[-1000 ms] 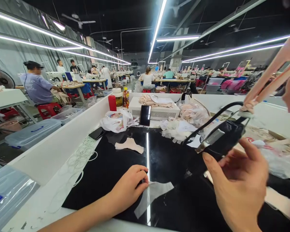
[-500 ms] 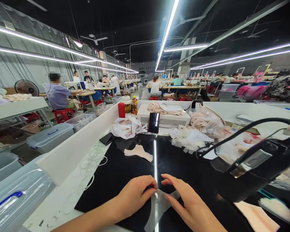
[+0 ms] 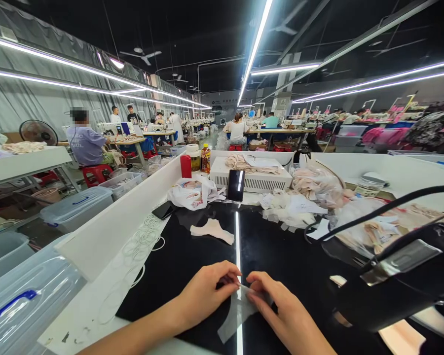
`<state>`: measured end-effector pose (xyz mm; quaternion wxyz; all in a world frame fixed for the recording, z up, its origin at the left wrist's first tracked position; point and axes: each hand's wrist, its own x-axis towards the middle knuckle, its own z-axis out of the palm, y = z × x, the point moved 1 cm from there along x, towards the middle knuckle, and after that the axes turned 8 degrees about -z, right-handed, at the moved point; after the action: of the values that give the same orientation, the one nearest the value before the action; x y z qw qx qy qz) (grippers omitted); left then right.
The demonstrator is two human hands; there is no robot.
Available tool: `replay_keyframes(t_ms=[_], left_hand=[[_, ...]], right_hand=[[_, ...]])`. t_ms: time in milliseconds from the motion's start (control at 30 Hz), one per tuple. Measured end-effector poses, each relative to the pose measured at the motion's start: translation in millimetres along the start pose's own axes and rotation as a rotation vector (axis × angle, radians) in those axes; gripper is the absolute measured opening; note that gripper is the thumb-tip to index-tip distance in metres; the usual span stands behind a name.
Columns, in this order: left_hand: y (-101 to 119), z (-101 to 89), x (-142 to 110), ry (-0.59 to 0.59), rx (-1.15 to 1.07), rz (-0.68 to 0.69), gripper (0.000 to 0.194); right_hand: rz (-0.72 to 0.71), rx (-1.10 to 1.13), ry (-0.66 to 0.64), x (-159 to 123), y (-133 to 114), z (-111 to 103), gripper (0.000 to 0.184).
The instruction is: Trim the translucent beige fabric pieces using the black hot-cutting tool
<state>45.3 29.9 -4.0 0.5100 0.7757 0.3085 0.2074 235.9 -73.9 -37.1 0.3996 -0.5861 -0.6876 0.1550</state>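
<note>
A sheer white piece (image 3: pixel 229 323) is held at the near part of the glossy black counter (image 3: pixel 163 286), between the 2 hands. Its upper edge is pinched between the thumb and fingertips of the left hand (image 3: pixel 212 293). At its right end the piece is touched by the right hand (image 3: pixel 279 305), whose fingers are curled towards the thumb; whether the cloth is pinched there cannot be told.

Farther back, 1 beige piece (image 3: pixel 212 230) is laid flat, well apart from both hands. At the left, loops of pale cord (image 3: pixel 136 244) are heaped. A dark phone (image 3: pixel 236 185) is propped against a vented white box (image 3: pixel 251 181), with a white plastic bag (image 3: pixel 192 193) placed to its left. The right side is partly covered by a black device (image 3: pixel 392 296).
</note>
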Motion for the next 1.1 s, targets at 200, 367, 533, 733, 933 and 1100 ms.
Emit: replay_keyframes(t_ms=[200,367,533,733,933,1100], left_hand=[[2,-0.1,-3,-0.003,-0.006,-0.007,0.018],[4,2.5,-5,-0.049,-0.103,-0.099,0.028],[-3,3.4,2,-0.007,-0.253,-0.208,0.019],[-13,-12.1,16,0.01,-0.351,-0.258,0.047],[-18,-50.4,41,0.123,-0.171,-0.203,0.042],[-10,-85.3,65,0.23,0.129,-0.08,0.022]], right_hand=[[-0.061,-0.005,0.035,-2,-1,1,0.018],[-0.025,0.052,0.075,-1,-4,1,0.013],[-0.059,0.099,0.073,11,-11,-6,0.013],[-0.162,0.094,0.034,35,-8,-3,0.022],[-0.193,-0.029,0.115,78,-3,9,0.025],[-0.194,-0.106,0.147,114,-2,18,0.031]])
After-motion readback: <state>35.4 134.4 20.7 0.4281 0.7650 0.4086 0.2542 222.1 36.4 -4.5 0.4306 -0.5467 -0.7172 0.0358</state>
